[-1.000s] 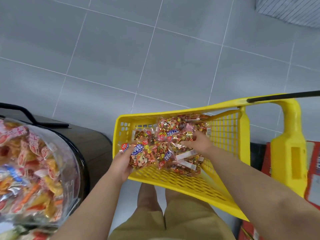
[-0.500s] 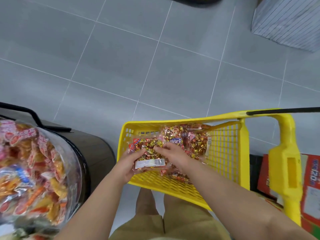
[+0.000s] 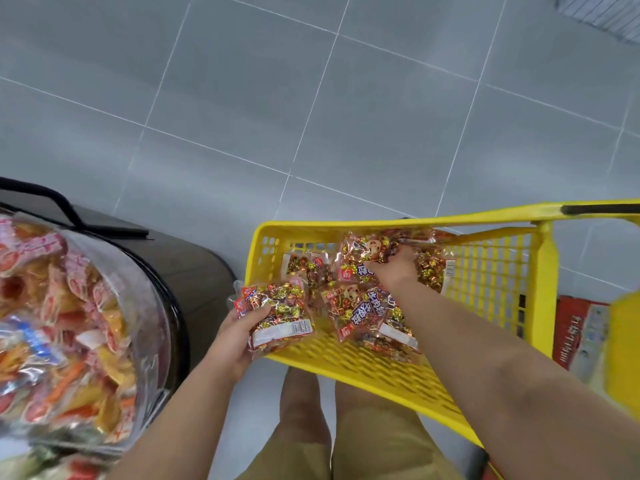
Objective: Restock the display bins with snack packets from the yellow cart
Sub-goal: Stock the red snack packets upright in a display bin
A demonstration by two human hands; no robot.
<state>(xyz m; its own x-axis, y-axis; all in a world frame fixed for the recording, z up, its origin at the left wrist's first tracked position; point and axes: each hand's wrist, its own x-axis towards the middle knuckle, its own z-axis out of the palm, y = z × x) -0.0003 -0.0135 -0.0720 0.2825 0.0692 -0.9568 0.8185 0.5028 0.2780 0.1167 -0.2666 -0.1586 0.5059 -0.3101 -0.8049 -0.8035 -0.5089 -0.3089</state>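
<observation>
Packets (image 3: 363, 310): loose heap of clear bags of gold-wrapped sweets, lying in the yellow cart (image 3: 491, 271), mostly toward its far left part.
Left hand (image 3: 235, 336): at the cart's near left corner, thumb on top and fingers underneath, clamped on one held packet (image 3: 280, 313). That packet hangs over the cart's near rim, its white label strip nearest the body.
Right hand (image 3: 391, 268): stretched across the cart to its far wall, fingers down in the heap. It is the likely hand for the next pick (the left one is already loaded).
Far packet (image 3: 360, 261): just left of the right fingers and touching them, long axis roughly along the cart's far wall.
Display bin (image 3: 149, 299): clear-walled, left of the cart on the left hand's side, so I judge the carry goes leftward.
Hidden: right fingertips are buried among the wrappers, so I cannot tell whether they pinch a packet or only press. Display bin and the cart's right end are cut off by the frame.
</observation>
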